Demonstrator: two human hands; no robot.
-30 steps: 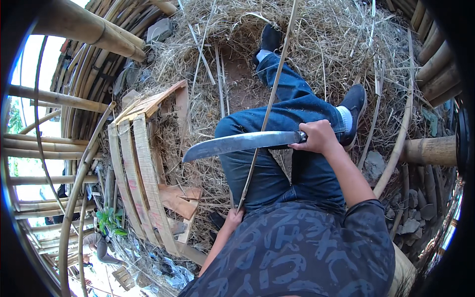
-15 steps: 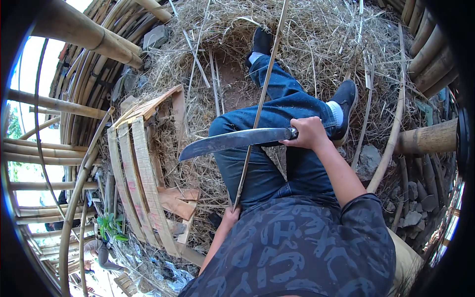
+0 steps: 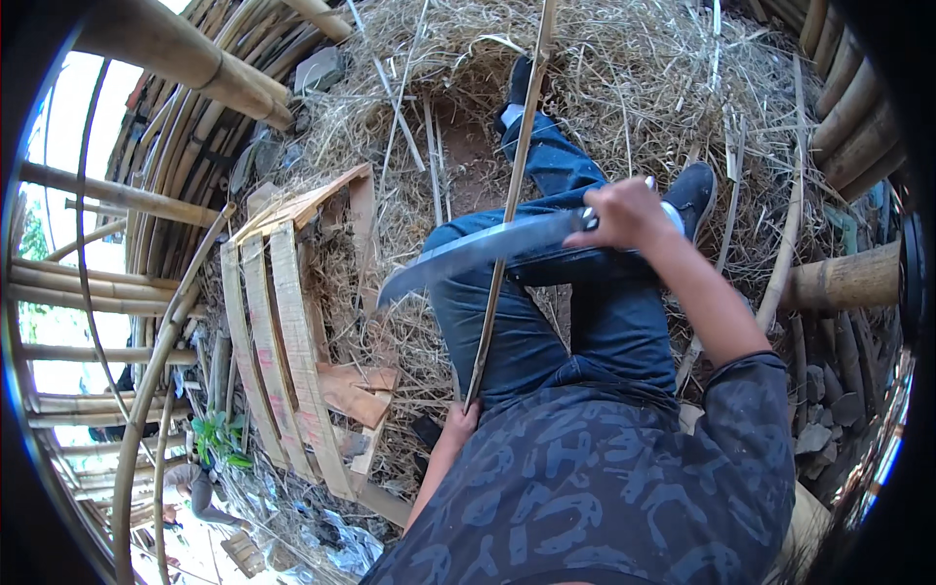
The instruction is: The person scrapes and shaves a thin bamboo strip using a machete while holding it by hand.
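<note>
Higher toward twelve o'clock than half a second ago, the right hand (image 3: 629, 216) has swung the long knife (image 3: 458, 255) up and away from the body, its blade now blurred, in the head view. That hand sits at two o'clock, fingers wrapped firmly around the dark handle, with the blade pointing toward nine o'clock. At six o'clock the left hand (image 3: 460, 424) is closed on the lower end of a thin strip (image 3: 523, 146), much where it was. The strip rises over the jeans (image 3: 614, 341) toward half past twelve, crossing the blade's line; whether the two touch, I cannot tell. Near nine o'clock stands a slatted wooden crate (image 3: 289, 302), with dry straw (image 3: 634, 88) at one o'clock and a bamboo post (image 3: 843, 277) at three.
</note>
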